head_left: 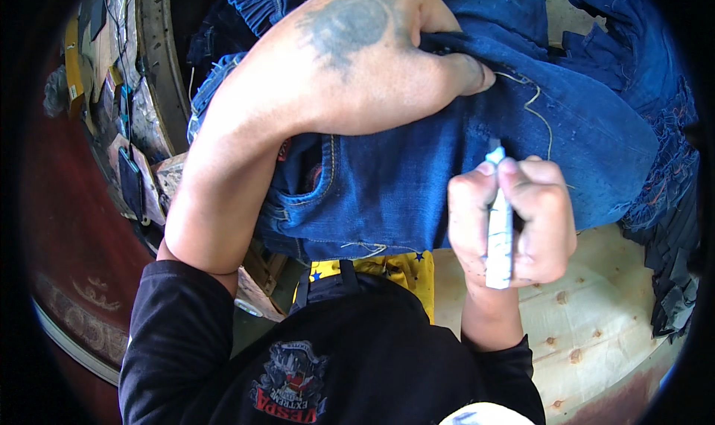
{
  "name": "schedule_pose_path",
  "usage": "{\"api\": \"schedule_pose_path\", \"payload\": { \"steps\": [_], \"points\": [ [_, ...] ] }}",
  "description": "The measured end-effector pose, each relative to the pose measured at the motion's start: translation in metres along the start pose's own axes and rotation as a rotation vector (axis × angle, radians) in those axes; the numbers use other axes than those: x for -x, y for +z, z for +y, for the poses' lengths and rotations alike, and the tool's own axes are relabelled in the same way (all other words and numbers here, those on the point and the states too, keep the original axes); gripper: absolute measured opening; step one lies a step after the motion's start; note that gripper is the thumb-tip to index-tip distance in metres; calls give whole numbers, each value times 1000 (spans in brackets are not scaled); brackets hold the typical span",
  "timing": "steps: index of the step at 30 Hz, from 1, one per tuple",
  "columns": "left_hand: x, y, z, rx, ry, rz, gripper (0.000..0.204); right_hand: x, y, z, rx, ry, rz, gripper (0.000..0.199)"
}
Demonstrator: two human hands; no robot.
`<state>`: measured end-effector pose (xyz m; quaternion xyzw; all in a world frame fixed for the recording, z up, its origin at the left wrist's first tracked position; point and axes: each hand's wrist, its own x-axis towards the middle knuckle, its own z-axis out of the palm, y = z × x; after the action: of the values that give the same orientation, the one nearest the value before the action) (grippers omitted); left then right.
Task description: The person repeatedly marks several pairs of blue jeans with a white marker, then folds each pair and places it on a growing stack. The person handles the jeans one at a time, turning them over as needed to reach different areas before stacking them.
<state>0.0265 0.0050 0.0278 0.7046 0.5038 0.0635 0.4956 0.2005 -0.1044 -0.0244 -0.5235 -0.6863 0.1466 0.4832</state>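
Observation:
A pair of dark blue jeans [417, 164] lies spread over a round wooden table [596, 313], a back pocket showing at lower left. My left hand [357, 60] presses flat on the denim near the top, fingers pinning a fold. My right hand [514, 216] is closed around a white chalk-like marker stick [499, 224], its tip touching the denim just below a loose pale thread [536, 105].
More dark blue denim garments [640, 68] are piled at the back right, and dark cloth hangs off the table's right edge [674, 276]. A round wooden rim with small items on it [145, 90] stands at left above a red floor [67, 246].

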Motion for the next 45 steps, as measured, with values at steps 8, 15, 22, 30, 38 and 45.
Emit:
{"api": "schedule_pose_path", "payload": {
  "steps": [8, 15, 22, 30, 38, 45],
  "points": [
    [-2, -1, 0, 70, -10, 18, 33, 1, -1, -3, 117, 63, -14, 16],
    [1, -7, -29, 15, 116, 1, 32, 15, -8, 0, -66, -37, 12, 19],
    [37, -22, -59, -294, 9, 100, 51, 21, -33, 3, -138, 326, 136, 18],
    [5, -19, -5, -397, -187, -229, 66, 19, -40, 23, -357, 542, 184, 14],
    [3, -5, -49, -352, 273, 252, 29, -1, -1, -18, -7, 66, -32, 14],
    [-6, -9, -50, -316, 287, 269, 33, -14, 38, -13, 10, -86, -60, 15]
  ]
}}
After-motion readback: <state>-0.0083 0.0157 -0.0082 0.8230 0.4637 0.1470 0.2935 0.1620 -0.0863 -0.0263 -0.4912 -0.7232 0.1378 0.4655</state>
